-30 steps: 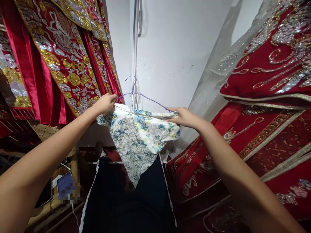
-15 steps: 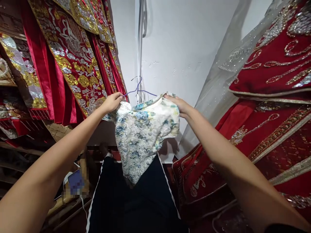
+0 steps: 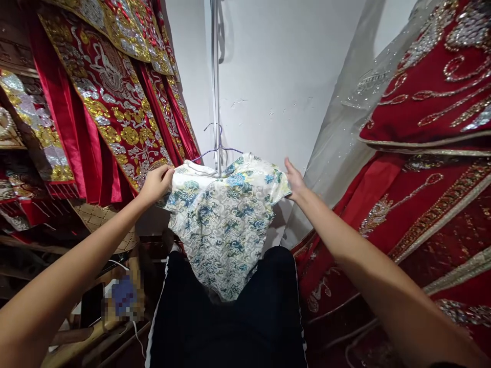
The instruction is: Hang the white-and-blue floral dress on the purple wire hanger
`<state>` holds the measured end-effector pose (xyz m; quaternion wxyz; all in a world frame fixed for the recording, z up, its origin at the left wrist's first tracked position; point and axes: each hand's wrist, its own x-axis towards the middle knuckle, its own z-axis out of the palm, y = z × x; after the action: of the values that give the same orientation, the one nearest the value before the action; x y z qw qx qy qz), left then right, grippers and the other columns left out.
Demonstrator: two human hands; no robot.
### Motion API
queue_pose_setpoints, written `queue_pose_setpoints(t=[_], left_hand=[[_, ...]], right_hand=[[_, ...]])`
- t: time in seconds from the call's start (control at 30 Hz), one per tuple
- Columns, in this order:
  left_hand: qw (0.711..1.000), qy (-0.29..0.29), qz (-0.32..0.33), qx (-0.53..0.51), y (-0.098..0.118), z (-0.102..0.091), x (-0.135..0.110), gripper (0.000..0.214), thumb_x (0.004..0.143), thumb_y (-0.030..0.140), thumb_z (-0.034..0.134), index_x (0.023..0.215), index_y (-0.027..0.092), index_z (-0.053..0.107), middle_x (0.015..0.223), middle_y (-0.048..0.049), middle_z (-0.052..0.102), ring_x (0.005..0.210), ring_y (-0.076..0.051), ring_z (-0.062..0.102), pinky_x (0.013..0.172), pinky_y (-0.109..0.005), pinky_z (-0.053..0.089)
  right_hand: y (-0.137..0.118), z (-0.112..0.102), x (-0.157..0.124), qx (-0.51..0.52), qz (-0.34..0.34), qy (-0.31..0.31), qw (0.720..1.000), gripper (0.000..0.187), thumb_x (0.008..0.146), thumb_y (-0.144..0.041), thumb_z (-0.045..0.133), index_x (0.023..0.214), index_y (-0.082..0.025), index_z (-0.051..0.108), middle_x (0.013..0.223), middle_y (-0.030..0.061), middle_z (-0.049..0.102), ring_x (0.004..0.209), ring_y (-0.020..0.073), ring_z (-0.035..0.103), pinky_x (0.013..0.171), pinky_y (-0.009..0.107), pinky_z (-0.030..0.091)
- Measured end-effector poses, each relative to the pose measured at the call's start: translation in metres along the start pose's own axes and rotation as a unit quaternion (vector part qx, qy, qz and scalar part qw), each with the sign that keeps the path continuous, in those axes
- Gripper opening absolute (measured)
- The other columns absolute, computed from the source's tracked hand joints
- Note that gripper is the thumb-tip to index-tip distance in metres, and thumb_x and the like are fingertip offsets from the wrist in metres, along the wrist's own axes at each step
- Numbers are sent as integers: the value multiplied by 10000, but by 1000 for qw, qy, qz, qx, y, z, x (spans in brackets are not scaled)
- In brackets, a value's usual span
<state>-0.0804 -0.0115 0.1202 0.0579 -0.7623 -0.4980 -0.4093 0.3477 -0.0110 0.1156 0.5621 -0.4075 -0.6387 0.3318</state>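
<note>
A short-sleeved floral blouse [image 3: 226, 230], white with blue, green and yellow flowers, is spread out before me on a thin purple hanger [image 3: 220, 139]. The hanger's hook and upper arms stick out at the neckline; the rest is covered by cloth. My left hand [image 3: 156, 183] pinches the sleeve and shoulder on the left side. At the opposite sleeve, my right hand [image 3: 294, 180] has its thumb raised away from the fabric. Its other fingers are partly hidden at the sleeve's edge. The lower hem droops in a point between my dark-trousered knees.
Red garments with gold and silver embroidery [image 3: 115, 97] hang on the left. More beaded red garments [image 3: 433, 112] and a sheer white veil-like fabric [image 3: 345, 102] hang on the right. A metal pole [image 3: 215, 76] stands against the white wall [image 3: 284, 61]. Low left is a wooden stand [image 3: 76, 347] with a white cable.
The blouse has been spread wider and flatter on the hanger. My left hand has moved left and down, and my right hand has come out from the neckline to the sleeve edge.
</note>
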Motion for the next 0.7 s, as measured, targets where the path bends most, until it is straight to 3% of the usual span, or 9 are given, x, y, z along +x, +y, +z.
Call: queue_pose_setpoints(t=[0.1, 0.2, 0.33, 0.5, 0.6, 0.7], left_hand=[[998, 46, -11, -36, 13, 1, 10, 325, 916, 366, 409, 933, 158, 659, 922, -73, 698, 844, -207, 614, 771, -287, 445], [995, 80, 2, -55, 25, 0, 26, 327, 895, 320, 427, 1026, 157, 678, 1030, -87, 705, 930, -227, 620, 857, -316, 464], [996, 49, 70, -8, 39, -3, 40, 343, 889, 331, 463, 1112, 187, 680, 1178, -103, 663, 1127, -288, 554, 1024, -432, 393], [995, -21, 89, 45, 54, -2, 36, 478, 923, 447, 447, 1309, 189, 563, 1350, -140, 554, 1274, -335, 456, 1068, -501, 338], [997, -22, 76, 10, 55, -3, 27, 483, 929, 472, 445, 1299, 178, 546, 1356, -142, 548, 1291, -316, 453, 1085, -477, 337], [994, -27, 29, -102, 55, -5, 15, 465, 915, 512, 459, 1213, 176, 575, 1287, -130, 604, 1218, -281, 528, 1046, -433, 394]], right_hand=[[-12, -15, -3, 12, 57, -31, 998, 514, 674, -707, 711, 712, -202, 626, 607, 67, 657, 648, 257, 666, 627, 377, 540], [-25, -17, 0, 27, 30, 12, 999, 464, 606, -613, 804, 694, -195, 623, 617, 59, 653, 632, 248, 657, 601, 363, 529], [-35, -11, 6, 52, -25, 91, 994, 447, 650, -635, 747, 683, -221, 580, 600, 38, 610, 669, 250, 656, 596, 374, 540], [-31, 5, 14, 70, -44, 116, 990, 462, 688, -662, 689, 694, -228, 531, 614, 35, 585, 720, 253, 661, 619, 371, 543], [-27, 14, 10, 72, -43, 152, 985, 461, 701, -669, 661, 706, -231, 520, 599, 21, 555, 665, 243, 636, 573, 357, 523], [-25, 24, -21, 39, -55, 185, 980, 428, 804, -653, 529, 740, -230, 531, 622, 33, 543, 641, 239, 605, 548, 352, 492]])
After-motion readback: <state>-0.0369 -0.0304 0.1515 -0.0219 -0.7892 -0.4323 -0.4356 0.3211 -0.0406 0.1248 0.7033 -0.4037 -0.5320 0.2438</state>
